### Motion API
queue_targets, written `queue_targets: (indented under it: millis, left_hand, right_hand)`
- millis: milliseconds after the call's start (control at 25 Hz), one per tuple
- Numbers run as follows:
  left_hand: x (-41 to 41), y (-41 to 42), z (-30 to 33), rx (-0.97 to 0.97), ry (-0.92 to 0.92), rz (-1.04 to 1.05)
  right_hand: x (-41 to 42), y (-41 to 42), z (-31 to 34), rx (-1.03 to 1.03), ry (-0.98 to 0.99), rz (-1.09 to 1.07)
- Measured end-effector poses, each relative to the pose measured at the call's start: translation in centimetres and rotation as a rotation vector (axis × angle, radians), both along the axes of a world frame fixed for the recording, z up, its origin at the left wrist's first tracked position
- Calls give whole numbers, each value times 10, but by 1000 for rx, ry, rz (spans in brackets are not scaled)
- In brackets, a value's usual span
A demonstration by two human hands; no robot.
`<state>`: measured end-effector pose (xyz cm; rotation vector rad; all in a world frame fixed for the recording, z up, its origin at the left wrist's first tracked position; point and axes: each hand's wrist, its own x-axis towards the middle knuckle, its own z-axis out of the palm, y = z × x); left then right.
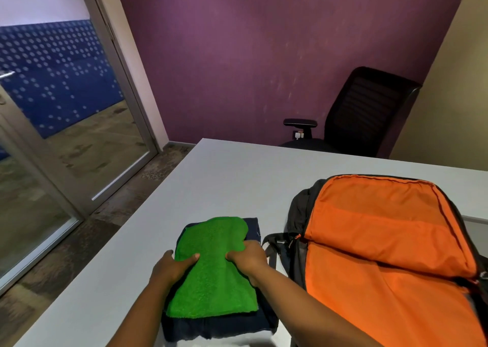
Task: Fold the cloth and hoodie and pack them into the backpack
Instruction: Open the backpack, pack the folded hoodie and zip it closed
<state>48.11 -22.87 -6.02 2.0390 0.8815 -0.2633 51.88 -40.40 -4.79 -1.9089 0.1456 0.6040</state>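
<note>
A folded green cloth (214, 270) lies on top of a folded dark navy hoodie (227, 327) near the table's front edge. My left hand (170, 267) grips the stack at its left side, thumb on the green cloth. On the right side, my right hand (248, 258) grips the stack with its thumb pressing the cloth. To the right lies the backpack (383, 254), unzipped and spread wide, its orange lining facing up and its dark grey shell and straps showing at the left edge.
The white table (237, 177) stretches back and to the left of the stack. A black office chair (364, 111) stands behind the table at the purple wall. A glass door is at the left.
</note>
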Motion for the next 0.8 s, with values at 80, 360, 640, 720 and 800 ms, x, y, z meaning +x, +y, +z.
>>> queue_targets:
  millis: [80,360,640,720,800]
  left_hand:
    - [1,-3,2,-3,-163,102]
    - [1,-42,31,-328,-378,286]
    - [10,-126,75,-1057,-229,10]
    - [19,-141,66,-1075,-234,-103]
    - [30,-158,59,-921,-280,-199]
  right_hand:
    - [-2,-4,19,223,18,0]
    - [-14,-34,94,575,-40,81]
    - [-25,-114,125,559,-132,-5]
    - [-29,-145,125,516,-147,-73]
    - [-32,-175,122,483,-161,-158]
